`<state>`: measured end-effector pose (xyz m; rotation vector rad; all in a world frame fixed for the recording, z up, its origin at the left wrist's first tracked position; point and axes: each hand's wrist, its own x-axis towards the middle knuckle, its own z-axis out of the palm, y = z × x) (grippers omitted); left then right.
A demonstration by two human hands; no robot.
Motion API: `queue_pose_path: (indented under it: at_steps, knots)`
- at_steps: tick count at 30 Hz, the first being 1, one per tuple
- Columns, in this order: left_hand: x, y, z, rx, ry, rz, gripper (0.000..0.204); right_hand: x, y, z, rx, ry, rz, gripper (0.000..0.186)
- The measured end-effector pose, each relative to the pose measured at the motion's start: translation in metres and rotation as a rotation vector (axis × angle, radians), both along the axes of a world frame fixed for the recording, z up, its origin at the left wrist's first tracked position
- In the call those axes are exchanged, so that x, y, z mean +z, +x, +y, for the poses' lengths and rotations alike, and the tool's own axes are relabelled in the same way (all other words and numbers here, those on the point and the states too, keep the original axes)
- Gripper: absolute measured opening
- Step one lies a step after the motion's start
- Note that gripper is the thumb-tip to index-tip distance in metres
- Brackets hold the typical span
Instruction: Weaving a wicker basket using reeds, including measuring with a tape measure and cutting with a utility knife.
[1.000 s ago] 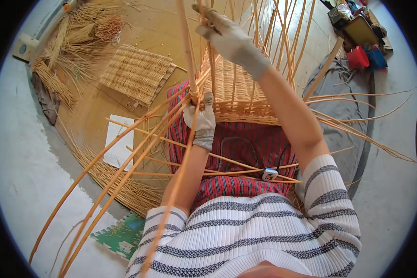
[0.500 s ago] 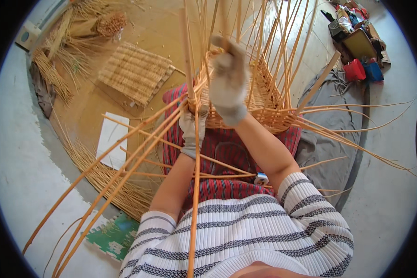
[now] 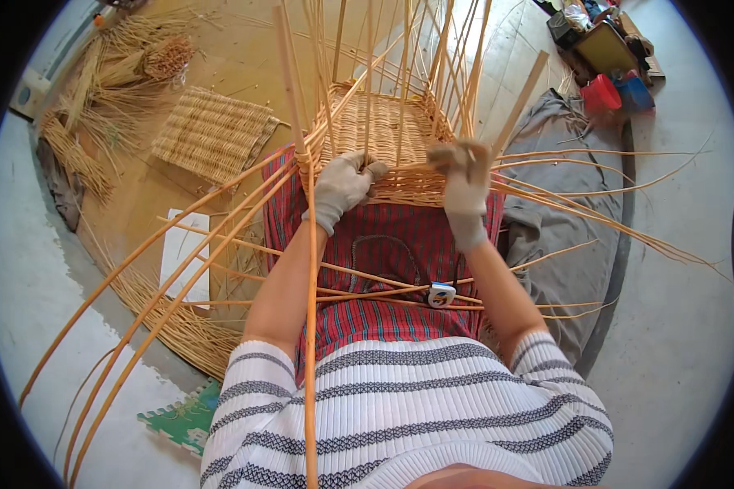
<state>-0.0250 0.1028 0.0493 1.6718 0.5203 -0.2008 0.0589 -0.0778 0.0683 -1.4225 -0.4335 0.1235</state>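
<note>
Basket (image 3: pixel 387 134), half-woven wicker, sits on the lap over a red plaid cloth (image 3: pixel 383 244), at 12 o'clock from the torso, upright stakes (image 3: pixel 367 49) sticking up from its rim. Left hand (image 3: pixel 340 186), gloved, curled against the near wall at the left corner, fingers closed around a stake or weaver there; exactly which strand, cannot tell. Right hand (image 3: pixel 465 183), gloved, at 3 o'clock of the left one, fingers pinched shut on thin strands at the near right rim. Long loose canes (image 3: pixel 179 269) fan out toward 8 o'clock, more trail off toward 3 o'clock over a grey cloth (image 3: pixel 563 204).

Handling, judged: basket looks light, woven wall fairly stiff but springy; free stakes flex and whip, likely snap if kinked sharply. Grip best low on the woven band near the rim, not on the bare stake tips. Canes look smooth, so gloves help.

Around: flat woven mat (image 3: pixel 212 134) at 10 o'clock, straw bundles (image 3: pixel 130 73) beyond it, red and blue tubs (image 3: pixel 616 94) at 2 o'clock, white sheet (image 3: pixel 183 253) at 9 o'clock.
</note>
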Motion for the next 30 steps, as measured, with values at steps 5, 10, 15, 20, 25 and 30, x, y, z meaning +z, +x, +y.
queue_pose_path:
  at_steps: [5, 10, 15, 20, 25, 30]
  knots:
    - [-0.01, -0.002, -0.011, 0.238, 0.051, 0.009, 0.038, 0.072, 0.046, 0.095, 0.114, -0.549, -0.827, 0.062]
    - [-0.01, 0.001, -0.004, 0.183, -0.003, 0.046, 0.038, -0.021, 0.043, -0.007, 0.092, 0.406, -0.328, 0.039]
    - [-0.015, 0.013, -0.006, 0.229, 0.229, -0.162, 0.048, -0.067, 0.016, -0.04, -0.07, 0.613, 0.108, 0.029]
    - [-0.001, 0.036, -0.015, 0.36, 0.521, -0.131, 0.053, 0.0, -0.025, -0.011, 0.157, 0.68, 0.1, 0.037]
    - [0.014, 0.026, -0.031, 0.518, 0.36, -0.624, 0.044, -0.011, 0.009, -0.073, -0.187, 0.265, 0.06, 0.011]
    - [0.003, 0.049, -0.075, -0.045, -0.166, -0.074, 0.032, -0.029, 0.014, -0.107, -0.268, 0.358, 0.216, 0.015]
